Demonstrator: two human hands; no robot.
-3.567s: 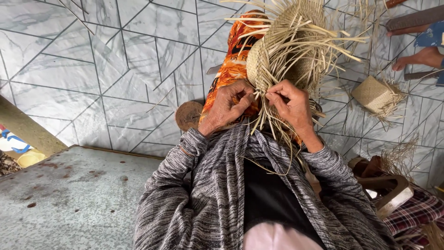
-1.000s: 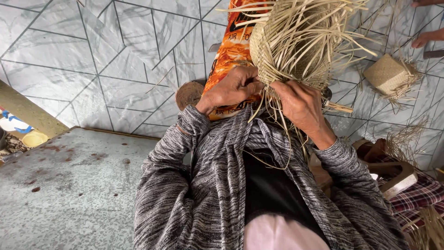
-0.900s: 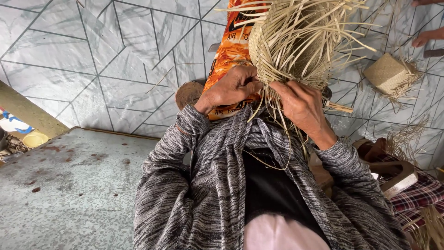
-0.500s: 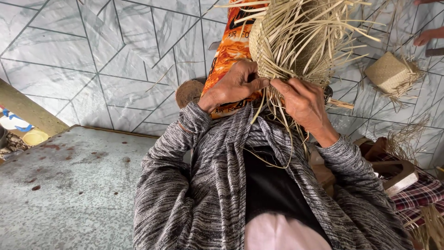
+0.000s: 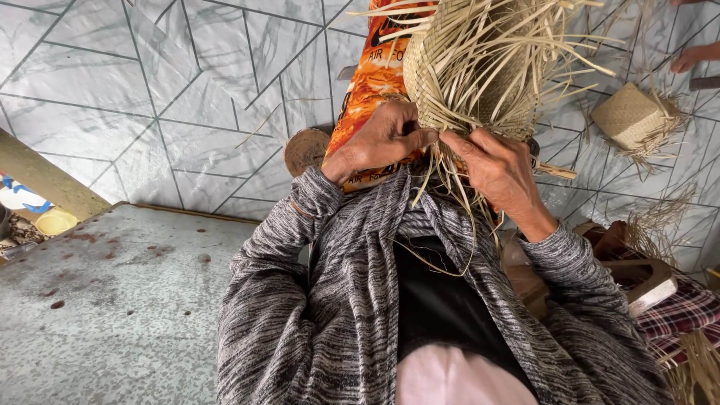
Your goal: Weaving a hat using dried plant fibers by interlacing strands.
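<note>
Head view. A half-woven straw basket, loose strands bristling from its rim, is held up before the chest above the tiled floor. The left hand and right hand meet at its lower edge, fingers pinched shut on the straw strands that trail downward. An orange printed bag lies behind the left hand. A second small woven basket rests on the floor near the right edge.
</note>
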